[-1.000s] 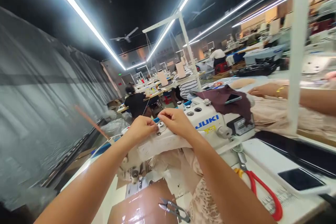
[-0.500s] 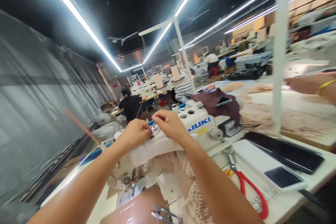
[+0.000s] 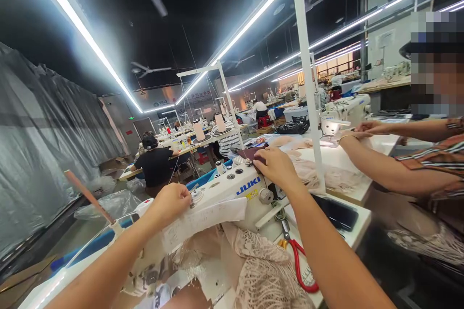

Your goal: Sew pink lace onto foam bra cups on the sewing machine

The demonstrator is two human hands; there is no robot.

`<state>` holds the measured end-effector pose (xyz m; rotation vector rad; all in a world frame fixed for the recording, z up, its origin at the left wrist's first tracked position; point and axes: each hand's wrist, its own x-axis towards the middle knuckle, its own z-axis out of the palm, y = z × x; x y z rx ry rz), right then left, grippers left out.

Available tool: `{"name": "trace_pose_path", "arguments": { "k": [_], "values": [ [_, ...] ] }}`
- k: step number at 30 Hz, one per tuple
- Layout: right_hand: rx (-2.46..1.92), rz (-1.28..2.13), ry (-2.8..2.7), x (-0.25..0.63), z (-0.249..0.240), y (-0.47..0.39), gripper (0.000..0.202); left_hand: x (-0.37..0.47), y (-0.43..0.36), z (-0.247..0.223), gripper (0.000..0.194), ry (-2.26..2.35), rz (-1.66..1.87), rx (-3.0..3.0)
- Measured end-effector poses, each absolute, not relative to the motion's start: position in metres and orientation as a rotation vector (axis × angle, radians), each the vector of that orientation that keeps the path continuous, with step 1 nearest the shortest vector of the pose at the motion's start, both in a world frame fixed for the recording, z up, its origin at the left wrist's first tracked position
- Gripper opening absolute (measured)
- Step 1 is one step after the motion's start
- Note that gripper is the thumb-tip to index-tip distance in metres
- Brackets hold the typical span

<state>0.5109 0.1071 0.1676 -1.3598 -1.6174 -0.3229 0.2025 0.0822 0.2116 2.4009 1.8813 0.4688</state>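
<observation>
My left hand is closed in a pinch beside the small metal thread guide on top of a white JUKI sewing machine. What its fingertips hold is too small to make out. My right hand reaches over the right end of the machine, its bent fingers on a dark maroon cloth that it partly covers. A paper strip with writing hangs along the machine's front. Beige lace fabric lies bunched below the machine arm.
Red-handled scissors lie by my right forearm, with a dark glossy object beyond. A white upright post stands to the right. Past it, a co-worker's hands are at another machine. Another person in black sits ahead on the left.
My right hand has moved right, away from my left hand, onto the maroon cloth. My left hand stays pinched near the thread guide. The view has turned right, bringing the co-worker in.
</observation>
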Motion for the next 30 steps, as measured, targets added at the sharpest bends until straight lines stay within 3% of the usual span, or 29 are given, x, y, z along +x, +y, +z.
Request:
{"name": "trace_pose_path", "arguments": {
  "k": [7, 23, 27, 30],
  "values": [
    [-1.358, -0.386, -1.705, 0.535, 0.142, 0.120, 0.026, 0.203, 0.082, 0.212, 0.018, 1.872, 0.482, 2.382],
    [-1.379, -0.491, -1.674, 0.528, 0.143, 0.120, 0.030, 0.201, 0.080, 0.214, 0.017, 1.824, 0.515, 2.377],
    [-1.175, -0.582, -1.514, 0.513, 0.151, 0.104, 0.031, 0.200, 0.081, 0.214, 0.015, 1.805, 0.530, 2.369],
    [-0.870, -0.560, -1.345, 0.485, 0.163, 0.087, 0.020, 0.200, 0.082, 0.214, 0.014, 1.802, 0.531, 2.344]
  ]
}}
